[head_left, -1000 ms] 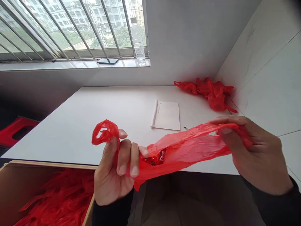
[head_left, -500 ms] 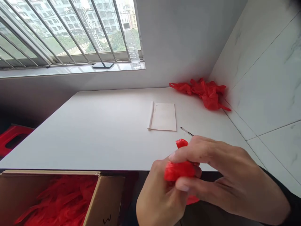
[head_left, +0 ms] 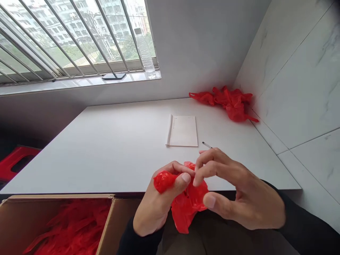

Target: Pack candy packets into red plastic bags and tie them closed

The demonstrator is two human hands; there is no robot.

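A crumpled red plastic bag [head_left: 190, 198] is in my left hand [head_left: 159, 198], gripped between thumb and forefinger. One bunched end sticks out over the thumb side, and the looser part hangs below the fingers. Close on its right is my right hand [head_left: 233, 187], with thumb and fingers spread apart. Its fingertips are at the bag's upper edge; whether they touch it I cannot tell. Beyond the hands, a pen [head_left: 207, 145] lies partly covered by my right hand, beside a notepad [head_left: 183, 131] on the white table [head_left: 119, 148].
More red plastic bags [head_left: 233, 104] lie heaped in the table's far right corner. At the lower left stands a cardboard box [head_left: 106, 226] holding many red bags. A red stool [head_left: 16, 159] is at the left. The windowsill carries a bottle [head_left: 145, 55] and a phone [head_left: 114, 76].
My right hand has loosened from the bag and spread its fingers. My left hand has moved left and turned, still gripping the bag, and more of the bag now hangs down. The view has shifted slightly.
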